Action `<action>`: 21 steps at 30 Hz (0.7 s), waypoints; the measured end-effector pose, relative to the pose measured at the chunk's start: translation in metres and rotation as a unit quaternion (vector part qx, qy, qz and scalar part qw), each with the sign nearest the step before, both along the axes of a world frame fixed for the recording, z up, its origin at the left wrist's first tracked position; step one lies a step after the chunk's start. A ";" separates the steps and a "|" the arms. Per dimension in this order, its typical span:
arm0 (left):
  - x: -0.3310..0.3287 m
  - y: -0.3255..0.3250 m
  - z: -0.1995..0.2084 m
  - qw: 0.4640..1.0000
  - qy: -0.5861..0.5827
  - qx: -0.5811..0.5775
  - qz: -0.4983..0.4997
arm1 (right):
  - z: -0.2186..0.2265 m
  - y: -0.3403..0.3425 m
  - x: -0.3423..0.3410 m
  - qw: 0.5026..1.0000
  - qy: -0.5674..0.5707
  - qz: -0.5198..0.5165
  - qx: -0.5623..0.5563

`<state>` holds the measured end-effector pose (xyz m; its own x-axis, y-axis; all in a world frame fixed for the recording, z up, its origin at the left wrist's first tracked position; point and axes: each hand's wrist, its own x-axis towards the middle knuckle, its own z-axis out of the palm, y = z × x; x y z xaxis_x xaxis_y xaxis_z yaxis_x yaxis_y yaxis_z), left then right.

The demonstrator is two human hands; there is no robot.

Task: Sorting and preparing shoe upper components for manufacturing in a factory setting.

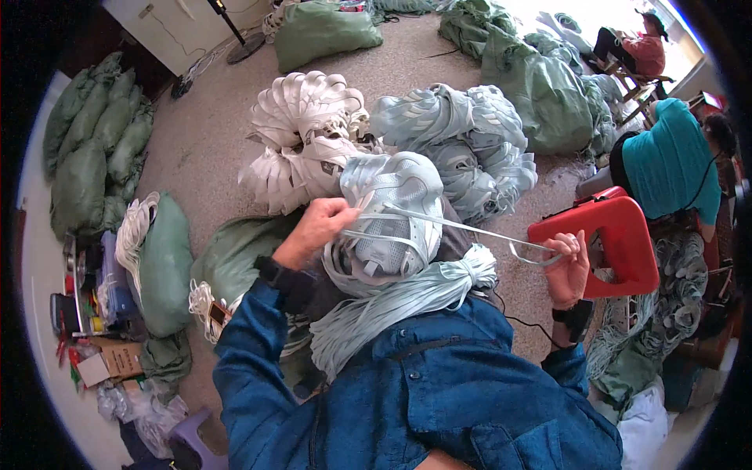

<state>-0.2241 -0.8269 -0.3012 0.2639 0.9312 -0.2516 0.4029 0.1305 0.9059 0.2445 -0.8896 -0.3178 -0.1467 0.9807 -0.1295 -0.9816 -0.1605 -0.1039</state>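
A pale blue shoe upper (392, 192) rests on my lap, at the front of a curved stack of similar uppers. Across it runs a flat, light-coloured shoelace (478, 229), pulled out to the right. My left hand (317, 227) is closed at the upper's left side, thumb and finger pinching the lace there. Well to the right, my right hand (568, 270) is raised with its fingers curled round the lace's far part. A tied bundle of pale shoelaces (407, 305) lies over my lap just below the upper.
Stacks of white uppers (305, 110) and pale blue uppers (454, 117) sit on the floor ahead. Green sacks (540, 102) stand around the room. A red plastic stool (638, 254) is beside my right hand. Two people sit at the right, one in a teal top (674, 164).
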 end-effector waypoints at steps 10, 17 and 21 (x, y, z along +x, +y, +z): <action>-0.134 -0.042 0.003 0.950 -0.238 -0.098 0.180 | -0.113 -0.039 0.161 0.974 -0.121 -0.096 -0.165; -0.103 -0.045 0.051 0.932 -0.272 -0.064 0.230 | -0.109 -0.018 0.214 0.911 -0.256 -0.196 -0.257; -0.117 -0.027 0.047 0.929 -0.314 -0.086 0.176 | -0.120 0.001 0.244 0.923 -0.324 -0.128 -0.166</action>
<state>-0.3407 -0.8536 -0.2544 0.0966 0.9479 -0.3036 -0.2937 0.3186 0.9012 0.4885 -0.8886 -0.4381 0.2977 0.8630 -0.4081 -0.7410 -0.0606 -0.6687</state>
